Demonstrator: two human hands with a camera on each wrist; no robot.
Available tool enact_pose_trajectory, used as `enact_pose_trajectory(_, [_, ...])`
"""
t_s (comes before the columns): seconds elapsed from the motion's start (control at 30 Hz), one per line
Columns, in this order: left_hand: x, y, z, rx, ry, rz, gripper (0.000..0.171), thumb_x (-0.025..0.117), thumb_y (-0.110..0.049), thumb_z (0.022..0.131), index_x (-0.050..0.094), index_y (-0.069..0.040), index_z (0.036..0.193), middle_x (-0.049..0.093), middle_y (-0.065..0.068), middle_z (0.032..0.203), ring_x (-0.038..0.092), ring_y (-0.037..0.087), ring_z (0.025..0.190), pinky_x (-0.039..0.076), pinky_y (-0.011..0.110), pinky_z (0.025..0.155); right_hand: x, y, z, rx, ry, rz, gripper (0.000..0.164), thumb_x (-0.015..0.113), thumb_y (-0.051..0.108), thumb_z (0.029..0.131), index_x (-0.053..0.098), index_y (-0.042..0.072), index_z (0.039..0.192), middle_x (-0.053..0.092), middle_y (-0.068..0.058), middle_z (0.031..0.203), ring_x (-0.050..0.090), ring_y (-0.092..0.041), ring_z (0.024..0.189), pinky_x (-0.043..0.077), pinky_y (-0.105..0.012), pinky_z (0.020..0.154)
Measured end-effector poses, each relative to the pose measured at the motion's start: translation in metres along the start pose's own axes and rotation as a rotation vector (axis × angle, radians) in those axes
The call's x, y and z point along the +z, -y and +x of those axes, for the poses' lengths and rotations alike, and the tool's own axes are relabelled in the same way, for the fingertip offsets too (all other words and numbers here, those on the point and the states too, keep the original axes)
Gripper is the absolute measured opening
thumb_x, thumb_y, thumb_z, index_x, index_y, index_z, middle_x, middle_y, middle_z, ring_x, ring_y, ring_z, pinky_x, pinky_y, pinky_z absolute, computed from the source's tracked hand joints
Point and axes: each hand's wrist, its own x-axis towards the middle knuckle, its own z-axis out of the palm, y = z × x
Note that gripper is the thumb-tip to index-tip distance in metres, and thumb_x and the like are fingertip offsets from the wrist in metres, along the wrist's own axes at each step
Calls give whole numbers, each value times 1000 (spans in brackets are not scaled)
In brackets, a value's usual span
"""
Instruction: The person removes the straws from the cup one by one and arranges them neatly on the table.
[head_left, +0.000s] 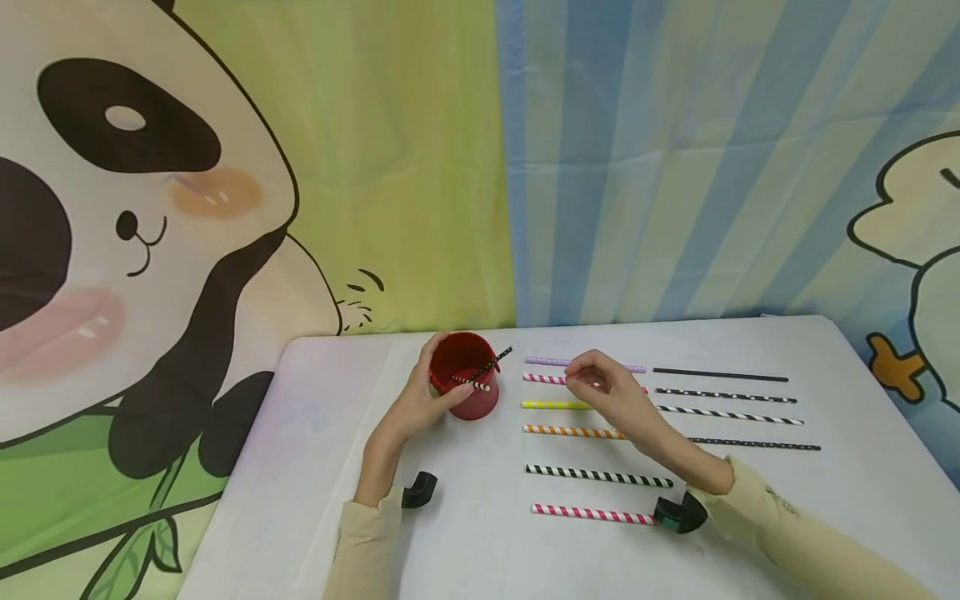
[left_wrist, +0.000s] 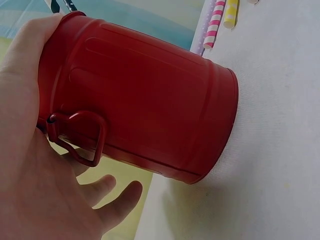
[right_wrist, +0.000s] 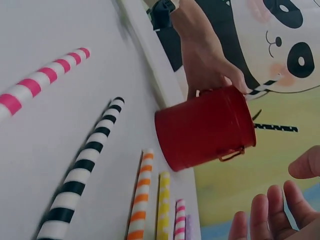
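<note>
My left hand [head_left: 420, 404] grips a small red bucket [head_left: 477, 407] by its side, thumb at the rim. A wire handle shows on the bucket in the left wrist view. Two paper straws stick out of its mouth: a black one with white dots [head_left: 501, 356] and a black-and-white striped straw [right_wrist: 263, 88] close to the left thumb. To the right, my right hand [head_left: 615, 400] hovers over the rows of straws with loosely bent fingers [right_wrist: 260, 212]; nothing shows between them. Below it, the yellow straw [head_left: 551, 405] and orange-striped straw [head_left: 573, 431] are partly covered.
Several straws lie in two columns on the white table [head_left: 465, 550]. Lavender [head_left: 546, 361], pink-striped [head_left: 592, 514] and dark-striped [head_left: 600, 476] ones are at left; black [head_left: 720, 375] and black-patterned ones [head_left: 753, 444] at right. A printed curtain [head_left: 420, 167] hangs behind the table.
</note>
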Motion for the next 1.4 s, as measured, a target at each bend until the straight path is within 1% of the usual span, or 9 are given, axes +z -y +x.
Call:
enact_pose_trajectory(0.17, [0,-2,-1,-5,0,2,90,77,-26,88,20,-25,157,43,1,149,38,25,140,46,56,107,13,1,9,-6,-21,60,20,64,19,99,60,6,114,63,-21,114,61,-15,99,52,-23,86])
enact_pose_trajectory(0.3, [0,-3,-2,-18,-4,9,91,78,-27,88,20,-28,157,42,1,149,38,25,140,46,56,107,25,3,15,10,-44,102,19,64,18,99,60,7,113,62,-19,112,62,-15,97,56,-29,86])
enact_pose_trajectory(0.5, [0,-4,-2,-18,-8,8,92,78,-25,87,19,-29,157,41,3,150,38,26,141,45,55,108,45,6,26,19,-44,185,24,62,13,98,58,-2,116,60,-24,114,63,-13,92,57,-32,86])
enact_pose_trajectory(0.63, [0,-3,-1,-9,-9,9,93,78,-26,87,19,-23,158,42,2,149,38,25,140,45,55,108,58,7,35,19,-49,178,24,63,14,98,59,-3,115,63,-14,108,62,-15,92,56,-29,84])
enact_pose_trajectory(0.7, [0,-3,-1,-8,-10,9,92,78,-27,87,19,-24,158,43,1,149,39,24,140,45,54,109,64,7,39,16,-57,166,21,64,15,98,60,0,113,64,-11,107,61,-16,92,55,-26,82])
enact_pose_trajectory(0.93, [0,-3,-2,-14,-8,17,90,78,-30,87,20,-35,155,42,0,149,40,24,140,45,54,109,81,8,48,-18,-69,162,23,65,13,96,61,-2,113,64,-17,108,61,-17,92,52,-22,78])
enact_pose_trajectory(1.13, [-1,-2,-2,7,-3,5,91,77,-26,88,19,-28,157,41,5,150,39,28,140,44,56,109,92,10,54,-30,-90,179,17,67,12,95,61,1,107,66,-18,108,64,-17,96,51,-23,81])
enact_pose_trajectory(1.27, [-1,-2,-1,8,2,-8,90,76,-21,88,19,-28,157,39,9,152,38,32,141,42,59,110,97,12,56,-35,-111,180,16,69,10,93,61,2,105,66,-16,107,64,-19,98,52,-24,86])
enact_pose_trajectory(1.4, [-1,-7,-1,3,9,-32,90,75,-16,88,18,-23,158,39,14,152,37,37,142,40,62,110,98,14,58,-30,-122,169,16,69,10,93,62,2,105,67,-15,107,64,-20,99,51,-25,87])
